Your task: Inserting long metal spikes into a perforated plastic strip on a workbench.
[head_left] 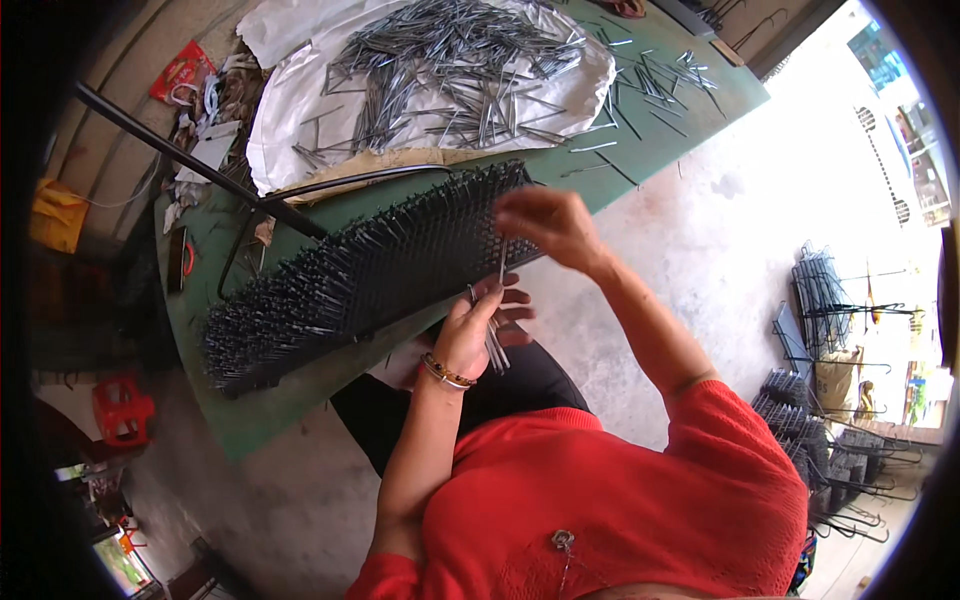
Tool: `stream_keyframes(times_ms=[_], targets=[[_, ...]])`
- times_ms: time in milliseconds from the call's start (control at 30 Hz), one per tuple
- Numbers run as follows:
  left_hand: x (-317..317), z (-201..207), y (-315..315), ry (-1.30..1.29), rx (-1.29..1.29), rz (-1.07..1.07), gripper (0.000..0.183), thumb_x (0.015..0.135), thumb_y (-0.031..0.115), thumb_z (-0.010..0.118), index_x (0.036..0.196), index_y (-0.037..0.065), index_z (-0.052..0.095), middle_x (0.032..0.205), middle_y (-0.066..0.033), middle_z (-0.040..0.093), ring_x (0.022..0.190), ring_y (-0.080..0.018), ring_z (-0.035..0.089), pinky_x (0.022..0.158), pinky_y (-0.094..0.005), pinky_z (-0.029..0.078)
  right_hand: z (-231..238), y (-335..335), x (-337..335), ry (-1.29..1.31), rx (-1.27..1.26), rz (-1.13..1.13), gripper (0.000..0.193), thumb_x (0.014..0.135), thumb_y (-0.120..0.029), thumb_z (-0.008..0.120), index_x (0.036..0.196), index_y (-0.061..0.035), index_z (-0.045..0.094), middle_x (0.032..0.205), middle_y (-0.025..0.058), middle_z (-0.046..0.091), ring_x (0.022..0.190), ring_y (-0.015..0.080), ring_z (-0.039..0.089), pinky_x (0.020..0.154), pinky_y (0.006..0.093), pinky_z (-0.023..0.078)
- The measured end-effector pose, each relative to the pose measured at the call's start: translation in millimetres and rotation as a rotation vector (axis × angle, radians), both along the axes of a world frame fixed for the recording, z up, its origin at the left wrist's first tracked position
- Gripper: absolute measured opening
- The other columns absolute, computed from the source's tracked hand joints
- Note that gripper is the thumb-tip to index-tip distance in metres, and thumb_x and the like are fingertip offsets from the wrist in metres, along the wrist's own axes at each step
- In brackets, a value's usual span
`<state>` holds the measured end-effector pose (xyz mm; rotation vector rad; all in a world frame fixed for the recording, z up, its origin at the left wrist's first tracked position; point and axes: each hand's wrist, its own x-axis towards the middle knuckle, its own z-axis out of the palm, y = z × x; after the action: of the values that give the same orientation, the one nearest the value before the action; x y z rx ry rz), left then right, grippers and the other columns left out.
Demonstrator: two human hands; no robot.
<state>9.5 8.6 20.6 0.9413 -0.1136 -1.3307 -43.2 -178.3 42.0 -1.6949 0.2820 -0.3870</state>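
Observation:
A long black perforated rack (405, 275) lies across the table, with many thin rods standing in its holes, densest toward its left end. Just in front of its right end, my left hand (474, 325) holds several thin metal rods (496, 347) between thumb and fingers. One rod rises from that hand toward my right hand. Over the rack's right end, my right hand (552, 228) has its fingers curled and pinched; what lies between the fingertips is hidden. A bracelet (447, 374) circles my left wrist.
A large heap of loose metal rods (460, 45) lies on white sheeting (275, 140) beyond the rack. More rods are scattered on the green tabletop (720, 95). A black bar (170, 145) slants in from the left. Wire racks (825, 300) stand at right, a red stool (122, 410) at left.

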Motion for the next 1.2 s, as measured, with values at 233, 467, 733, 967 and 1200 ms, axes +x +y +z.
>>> stream_keyframes(times_ms=[233, 467, 733, 967, 1200], targets=[[-18, -42, 16, 0.264, 0.117, -0.085, 0.012, 0.090, 0.015, 0.057, 0.094, 0.005, 0.061, 0.080, -0.0063, 0.061, 0.065, -0.0119, 0.053, 0.051, -0.0231, 0.040, 9, -43, 24, -0.265, -0.698, -0.455, 0.019, 0.081, -0.009, 0.068, 0.099, -0.0015, 0.066, 0.086, 0.0116, 0.068, 0.071, 0.0171, 0.065, 0.066, 0.0281, 0.050], [-16, -45, 28, 0.321, 0.075, -0.066, 0.019, 0.089, 0.007, 0.049, 0.102, -0.001, 0.059, 0.089, -0.0110, 0.062, 0.080, -0.0186, 0.060, 0.072, -0.0321, 0.049, -3, -41, 33, -0.335, -0.756, -0.475, 0.016, 0.080, -0.010, 0.068, 0.095, -0.0046, 0.067, 0.084, 0.0110, 0.067, 0.077, 0.0275, 0.064, 0.069, 0.0340, 0.050], [1, -12, 28, 0.342, -0.145, -0.077, 0.026, 0.095, 0.012, 0.044, 0.118, -0.001, 0.050, 0.108, -0.0157, 0.060, 0.108, -0.0286, 0.057, 0.092, -0.0427, 0.047, 17, 10, 43, -0.337, -0.543, -0.331, 0.017, 0.079, -0.006, 0.069, 0.096, -0.0023, 0.066, 0.087, 0.0114, 0.068, 0.076, 0.0201, 0.066, 0.069, 0.0298, 0.051], [21, -11, 51, 0.265, -0.120, -0.029, 0.028, 0.096, 0.021, 0.048, 0.120, 0.006, 0.052, 0.101, -0.0107, 0.063, 0.080, -0.0108, 0.058, 0.063, -0.0222, 0.047, -3, 43, 90, -0.485, -0.711, -0.187, 0.017, 0.078, -0.010, 0.069, 0.094, -0.0062, 0.066, 0.085, 0.0108, 0.066, 0.078, 0.0280, 0.063, 0.069, 0.0353, 0.050], [32, -8, 68, 0.247, -0.134, 0.100, 0.029, 0.091, 0.006, 0.043, 0.116, -0.005, 0.053, 0.107, -0.0148, 0.062, 0.078, -0.0093, 0.056, 0.065, -0.0207, 0.047, -7, 56, 105, -0.465, -0.809, -0.136, 0.017, 0.080, -0.011, 0.067, 0.097, -0.0070, 0.065, 0.086, 0.0103, 0.066, 0.079, 0.0294, 0.062, 0.073, 0.0371, 0.049]])
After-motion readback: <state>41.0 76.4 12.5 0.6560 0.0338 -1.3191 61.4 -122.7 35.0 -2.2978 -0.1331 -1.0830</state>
